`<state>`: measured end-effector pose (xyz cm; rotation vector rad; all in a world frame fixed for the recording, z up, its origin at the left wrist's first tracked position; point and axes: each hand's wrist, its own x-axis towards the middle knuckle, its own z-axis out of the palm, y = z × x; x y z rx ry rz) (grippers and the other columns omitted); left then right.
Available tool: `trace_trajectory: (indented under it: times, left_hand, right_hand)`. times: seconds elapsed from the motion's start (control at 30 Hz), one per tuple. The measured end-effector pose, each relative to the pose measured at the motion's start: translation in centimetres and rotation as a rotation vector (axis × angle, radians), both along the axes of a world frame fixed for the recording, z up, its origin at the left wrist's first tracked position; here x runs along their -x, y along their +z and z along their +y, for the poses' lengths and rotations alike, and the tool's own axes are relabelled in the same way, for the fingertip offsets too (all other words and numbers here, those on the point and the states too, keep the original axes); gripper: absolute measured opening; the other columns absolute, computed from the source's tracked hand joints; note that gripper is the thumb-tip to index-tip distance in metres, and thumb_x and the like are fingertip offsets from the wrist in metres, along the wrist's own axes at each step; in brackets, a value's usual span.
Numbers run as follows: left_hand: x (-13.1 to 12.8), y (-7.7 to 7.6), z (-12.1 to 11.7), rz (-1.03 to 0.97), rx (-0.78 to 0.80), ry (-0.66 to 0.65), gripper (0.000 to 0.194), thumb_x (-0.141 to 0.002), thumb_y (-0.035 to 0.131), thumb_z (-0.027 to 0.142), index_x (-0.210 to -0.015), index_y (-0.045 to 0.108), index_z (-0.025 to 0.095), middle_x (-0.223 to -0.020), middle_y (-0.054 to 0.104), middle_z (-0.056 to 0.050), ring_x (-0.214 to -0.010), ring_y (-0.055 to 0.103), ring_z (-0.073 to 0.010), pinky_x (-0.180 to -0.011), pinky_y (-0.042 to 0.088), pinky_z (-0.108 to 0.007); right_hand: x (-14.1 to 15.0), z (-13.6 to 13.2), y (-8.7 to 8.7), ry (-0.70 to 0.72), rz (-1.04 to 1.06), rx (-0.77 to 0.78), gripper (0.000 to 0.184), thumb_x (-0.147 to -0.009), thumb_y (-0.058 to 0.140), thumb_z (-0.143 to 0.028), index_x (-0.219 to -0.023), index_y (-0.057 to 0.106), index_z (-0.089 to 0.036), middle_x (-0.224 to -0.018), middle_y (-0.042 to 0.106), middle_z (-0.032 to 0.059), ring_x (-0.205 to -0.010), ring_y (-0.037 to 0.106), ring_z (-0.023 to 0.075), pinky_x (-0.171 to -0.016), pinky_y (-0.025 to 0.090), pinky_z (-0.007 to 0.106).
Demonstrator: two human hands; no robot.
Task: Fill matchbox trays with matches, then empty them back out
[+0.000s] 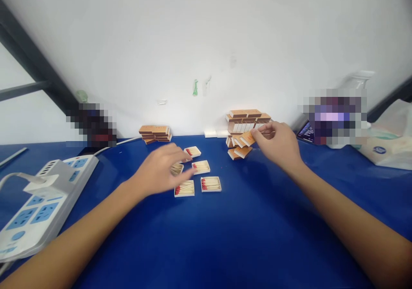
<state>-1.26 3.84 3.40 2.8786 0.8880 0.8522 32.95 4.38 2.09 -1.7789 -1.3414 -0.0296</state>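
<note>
My left hand (164, 167) hovers over several white matchbox trays filled with red-tipped matches, its thumb and fingers spread apart. One tray (201, 167) lies just beyond its fingertips, another tray (211, 184) sits nearer to me, and a third tray (192, 152) is farther back. Some matches (176, 168) show between my thumb and forefinger, their tray partly hidden. On the right, my right hand (277, 142) pinches the edge of an orange-brown matchbox (247, 138) at the front of a pile. More matchboxes (245, 114) are stacked behind it, partly covered by my fingers.
A smaller matchbox stack (155, 133) stands against the wall, near two white pieces (210, 133). On the left lies a power strip (48, 203) with a plugged-in adapter and cable. At right are a phone (305, 132) and a tissue pack (388, 149) on the blue table (225, 242).
</note>
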Motion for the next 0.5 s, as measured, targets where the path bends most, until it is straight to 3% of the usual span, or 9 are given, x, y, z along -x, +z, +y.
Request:
trace_trajectory:
  times: [0.17,0.27,0.5]
  left_hand:
    - [3.9,0.4,5.9,-0.121,-0.173,0.342,0.03,-0.098,0.061,0.038,-0.118,0.07,0.019,-0.116,0.075,-0.011,-0.112,0.064,-0.0291,-0.103,0.049,-0.046]
    - [5.7,-0.1,8.5,-0.023,-0.152,0.392,0.042,-0.1,0.056,0.039,-0.134,0.063,0.017,-0.13,0.069,-0.014,-0.125,0.057,-0.0324,-0.109,0.044,-0.048]
    - [6.4,-1.1,9.5,0.094,-0.125,0.523,0.044,-0.095,0.064,0.041,-0.132,0.065,0.018,-0.118,0.065,-0.016,-0.116,0.054,-0.0369,-0.099,0.044,-0.052]
  right_hand:
    - [0.4,-0.1,-0.3,0.041,-0.104,-0.127,0.018,-0.087,0.064,-0.037,-0.091,0.066,-0.019,-0.097,0.065,0.0086,-0.069,0.06,0.0186,-0.078,0.051,0.039]
    - [1.1,-0.5,-0.3,0.089,-0.144,-0.174,0.015,-0.089,0.062,-0.034,-0.091,0.065,-0.02,-0.096,0.065,0.0077,-0.071,0.06,0.0189,-0.078,0.05,0.039]
    - [1.7,-1.0,-0.2,0.147,-0.13,-0.213,0.013,-0.09,0.064,-0.033,-0.086,0.064,-0.02,-0.096,0.064,0.0074,-0.074,0.059,0.0191,-0.078,0.049,0.039]
